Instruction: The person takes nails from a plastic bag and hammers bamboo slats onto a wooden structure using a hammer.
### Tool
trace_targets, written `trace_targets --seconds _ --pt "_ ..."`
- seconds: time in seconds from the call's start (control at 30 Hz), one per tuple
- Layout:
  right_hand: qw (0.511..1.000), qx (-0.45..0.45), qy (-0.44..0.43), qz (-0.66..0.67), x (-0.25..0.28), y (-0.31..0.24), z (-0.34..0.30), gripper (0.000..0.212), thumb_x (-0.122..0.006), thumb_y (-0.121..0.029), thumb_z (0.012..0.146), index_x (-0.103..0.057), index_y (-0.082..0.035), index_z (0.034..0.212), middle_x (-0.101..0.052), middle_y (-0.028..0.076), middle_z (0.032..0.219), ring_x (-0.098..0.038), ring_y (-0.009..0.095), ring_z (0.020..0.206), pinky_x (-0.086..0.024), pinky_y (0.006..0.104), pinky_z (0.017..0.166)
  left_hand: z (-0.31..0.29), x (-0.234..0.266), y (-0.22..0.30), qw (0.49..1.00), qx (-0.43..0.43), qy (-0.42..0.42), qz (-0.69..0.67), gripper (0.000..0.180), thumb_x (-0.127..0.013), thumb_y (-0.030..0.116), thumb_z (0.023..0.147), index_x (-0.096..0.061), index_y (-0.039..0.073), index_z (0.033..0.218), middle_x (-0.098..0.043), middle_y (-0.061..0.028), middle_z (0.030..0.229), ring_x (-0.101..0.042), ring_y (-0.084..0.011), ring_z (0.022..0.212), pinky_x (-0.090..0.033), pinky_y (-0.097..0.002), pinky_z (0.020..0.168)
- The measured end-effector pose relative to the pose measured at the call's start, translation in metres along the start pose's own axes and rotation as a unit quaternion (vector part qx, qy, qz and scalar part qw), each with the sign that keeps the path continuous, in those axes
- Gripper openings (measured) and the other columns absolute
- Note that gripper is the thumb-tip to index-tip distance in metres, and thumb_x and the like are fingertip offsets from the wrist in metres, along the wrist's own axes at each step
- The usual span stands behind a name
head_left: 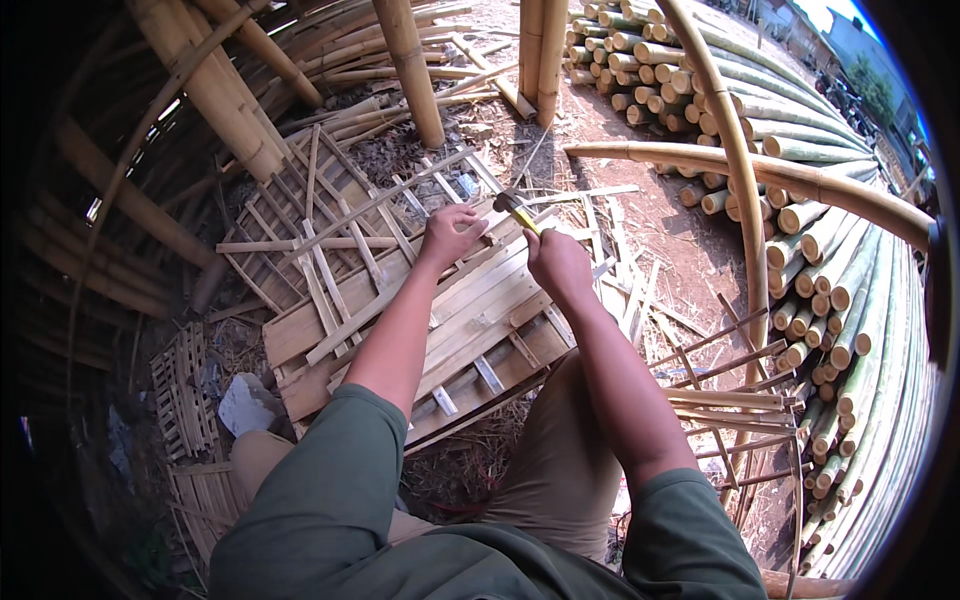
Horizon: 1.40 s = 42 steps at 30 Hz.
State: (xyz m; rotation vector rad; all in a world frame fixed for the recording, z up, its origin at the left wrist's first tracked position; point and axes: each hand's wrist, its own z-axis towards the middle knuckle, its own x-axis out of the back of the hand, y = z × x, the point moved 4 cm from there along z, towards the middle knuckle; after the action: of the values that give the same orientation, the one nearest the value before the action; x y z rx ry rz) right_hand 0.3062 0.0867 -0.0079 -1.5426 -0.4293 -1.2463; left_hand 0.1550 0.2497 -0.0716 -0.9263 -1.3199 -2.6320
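Observation:
My right hand point(558, 262) is wrapped round the yellow handle of a hammer point(522, 216). The hammer's dark head points up and to the left, just over the far end of the wooden slats point(480, 300). To its left, my left hand point(453, 235) rests low at the far edge of the same slats, fingers curled together. Whatever those fingers pinch is hidden or too small to make out. The pale slats lie side by side on a low wooden work surface point(300, 338) in front of my knees, with short crosspieces near the close side.
Slatted wooden frames point(345, 225) and loose strips spread beyond and left of the work surface. Bamboo posts point(408, 75) rise at the back. Stacked bamboo poles point(815, 265) fill the right. A pale stone block point(249, 404) sits at lower left, and thin strips point(735, 410) jut in from the right.

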Motion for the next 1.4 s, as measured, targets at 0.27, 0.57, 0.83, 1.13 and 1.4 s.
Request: trace_targets --seconds 0.27,0.57,0.83,1.13,1.4 --pt "1.0 -0.011 -0.013 -0.007 0.001 0.0 -0.001 0.048 -0.049 -0.042 0.097 -0.067 0.0 0.083 -0.067 0.022 0.08 -0.066 0.04 0.074 -0.052 0.0498 0.07 0.0 -0.001 0.01 0.998 0.034 -0.018 -0.051 0.021 -0.08 0.02 0.078 -0.074 0.001 0.085 -0.071 -0.0145 0.099 -0.066 -0.0249 0.102 -0.05 -0.0344 0.092" --pt "0.999 -0.006 -0.009 0.033 0.0 -0.001 -0.001 0.051 -0.048 -0.041 0.098 -0.066 0.003 0.08 -0.065 0.025 0.079 -0.064 0.043 0.078 -0.05 0.0504 0.073 -0.002 0.0 -0.007 1.0 -0.024 0.004 0.008 0.014 -0.074 0.005 0.074 -0.074 0.002 0.088 -0.07 -0.0134 0.103 -0.063 -0.0271 0.109 -0.048 -0.0355 0.098" --pt "0.999 -0.004 -0.009 0.032 0.0 0.005 -0.002 0.045 -0.052 -0.04 0.096 -0.068 0.001 0.083 -0.067 0.022 0.08 -0.066 0.039 0.074 -0.052 0.0482 0.068 -0.002 -0.002 -0.009 0.999 0.0 -0.05 -0.003 0.016 -0.076 0.007 0.073 -0.075 0.005 0.089 -0.07 -0.0122 0.105 -0.06 -0.0257 0.117 -0.046 -0.0353 0.101" --pt "0.998 0.002 -0.001 0.055 -0.002 0.017 -0.007 0.047 -0.052 -0.041 0.096 -0.068 0.001 0.082 -0.067 0.023 0.078 -0.066 0.04 0.074 -0.052 0.0488 0.068 -0.005 -0.011 0.014 0.996 -0.005 -0.063 0.064 0.018 -0.076 0.01 0.076 -0.074 0.004 0.093 -0.07 -0.0109 0.102 -0.062 -0.0291 0.107 -0.045 -0.0376 0.101" --pt "0.997 0.022 0.002 0.071 -0.002 0.014 -0.011 0.047 -0.054 -0.041 0.095 -0.068 0.002 0.081 -0.067 0.023 0.077 -0.066 0.041 0.071 -0.052 0.049 0.065 -0.007 0.016 -0.007 0.982 0.054 -0.092 0.156 0.035 -0.052 0.016 0.093 -0.059 0.011 0.128 -0.054 -0.0114 0.134 -0.048 -0.0293 0.128 -0.017 -0.0557 0.116"
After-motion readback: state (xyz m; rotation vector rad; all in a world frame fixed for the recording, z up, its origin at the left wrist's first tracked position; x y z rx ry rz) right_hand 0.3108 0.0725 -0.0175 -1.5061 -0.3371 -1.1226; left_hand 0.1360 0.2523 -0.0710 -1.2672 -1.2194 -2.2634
